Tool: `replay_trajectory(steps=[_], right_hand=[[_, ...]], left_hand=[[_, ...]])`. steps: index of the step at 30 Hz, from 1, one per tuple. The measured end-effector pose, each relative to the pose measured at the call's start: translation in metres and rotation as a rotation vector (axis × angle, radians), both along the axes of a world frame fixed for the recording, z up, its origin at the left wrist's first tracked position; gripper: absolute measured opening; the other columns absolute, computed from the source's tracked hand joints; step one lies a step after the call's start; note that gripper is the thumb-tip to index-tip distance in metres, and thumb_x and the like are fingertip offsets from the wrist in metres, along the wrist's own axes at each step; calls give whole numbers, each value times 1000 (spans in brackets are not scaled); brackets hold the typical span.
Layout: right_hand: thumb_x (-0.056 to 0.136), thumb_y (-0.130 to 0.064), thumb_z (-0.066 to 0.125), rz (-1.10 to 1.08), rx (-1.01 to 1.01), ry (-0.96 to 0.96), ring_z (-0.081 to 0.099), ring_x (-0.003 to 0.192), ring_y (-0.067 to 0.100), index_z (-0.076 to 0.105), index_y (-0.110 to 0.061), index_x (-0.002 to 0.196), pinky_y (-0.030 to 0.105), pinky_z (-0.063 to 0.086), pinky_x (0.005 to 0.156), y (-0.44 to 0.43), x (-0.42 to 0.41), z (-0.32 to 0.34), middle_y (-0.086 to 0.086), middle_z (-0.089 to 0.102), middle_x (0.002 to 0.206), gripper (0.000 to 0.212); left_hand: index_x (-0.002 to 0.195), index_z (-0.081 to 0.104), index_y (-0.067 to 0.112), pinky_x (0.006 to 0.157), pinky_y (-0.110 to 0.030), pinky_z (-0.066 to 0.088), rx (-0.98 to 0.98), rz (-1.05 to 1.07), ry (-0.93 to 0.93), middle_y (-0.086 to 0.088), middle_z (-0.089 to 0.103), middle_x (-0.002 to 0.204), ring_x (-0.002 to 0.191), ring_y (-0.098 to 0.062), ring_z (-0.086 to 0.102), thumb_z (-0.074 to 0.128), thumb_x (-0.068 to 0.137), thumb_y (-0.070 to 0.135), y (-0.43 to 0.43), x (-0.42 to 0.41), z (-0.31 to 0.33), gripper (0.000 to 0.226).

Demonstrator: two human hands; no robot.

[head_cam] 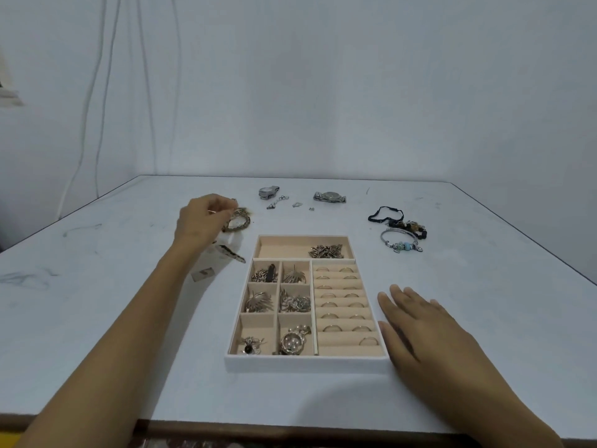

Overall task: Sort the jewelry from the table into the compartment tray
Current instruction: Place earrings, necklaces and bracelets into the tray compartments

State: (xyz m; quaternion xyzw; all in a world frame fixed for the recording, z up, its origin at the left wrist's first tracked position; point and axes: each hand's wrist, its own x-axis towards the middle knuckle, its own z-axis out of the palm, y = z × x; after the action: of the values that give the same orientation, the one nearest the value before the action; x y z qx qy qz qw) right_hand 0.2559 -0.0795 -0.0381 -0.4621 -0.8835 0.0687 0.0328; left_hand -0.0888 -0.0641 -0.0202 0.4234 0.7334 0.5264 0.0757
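your left hand is far left of the tray, fingers curled, pinching the left edge of a bracelet on the table. your right hand lies flat, fingers straight, just beside the tray's right wall.

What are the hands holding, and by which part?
The left hand pinches the gold bracelet by its left rim; the right hand lies flat, holding nothing.

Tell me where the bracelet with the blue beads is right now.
In the head view, the blue-bead bracelet lies right of the tray, level with its far end, just nearer than the black bracelets.
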Motion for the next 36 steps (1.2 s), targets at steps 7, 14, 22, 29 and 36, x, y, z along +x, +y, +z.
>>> replay_trajectory(steps=[7,14,22,29,36], right_hand=[[91,-39,51,89,-41,14,61,93,2,68,-38,104,28,49,88,47,1,48,-18,70,102,22],[86,-16,62,66,-73,278,69,59,23,71,-16,82,26,54,51,151,-79,69,4,71,72,10],[89,-15,61,85,46,269,58,110,26,62,-18,122,33,44,92,228,-180,21,8,60,125,34],[86,-12,63,73,135,395,58,104,26,75,-21,98,41,43,97,234,-192,1,6,68,107,19],[80,6,53,61,80,424,61,94,28,67,-7,77,41,43,97,234,-189,3,10,70,86,19]], left_hand=[[83,68,32,89,-38,52,-67,-42,149,6,70,92,97,-15,64,60,85,8,39,-2,-15,25],[91,72,15,86,-29,50,-51,-193,330,2,71,95,87,-9,61,51,81,-6,77,7,-10,31],[120,61,17,96,-39,46,-376,-215,605,-4,59,126,115,-25,55,45,88,5,128,11,-14,38],[99,56,16,68,-33,39,-429,-244,882,-2,59,111,105,-26,55,35,98,21,149,14,-23,22],[102,67,9,73,-31,39,-407,-103,856,-15,61,109,104,-33,55,52,89,13,147,22,-9,20]])
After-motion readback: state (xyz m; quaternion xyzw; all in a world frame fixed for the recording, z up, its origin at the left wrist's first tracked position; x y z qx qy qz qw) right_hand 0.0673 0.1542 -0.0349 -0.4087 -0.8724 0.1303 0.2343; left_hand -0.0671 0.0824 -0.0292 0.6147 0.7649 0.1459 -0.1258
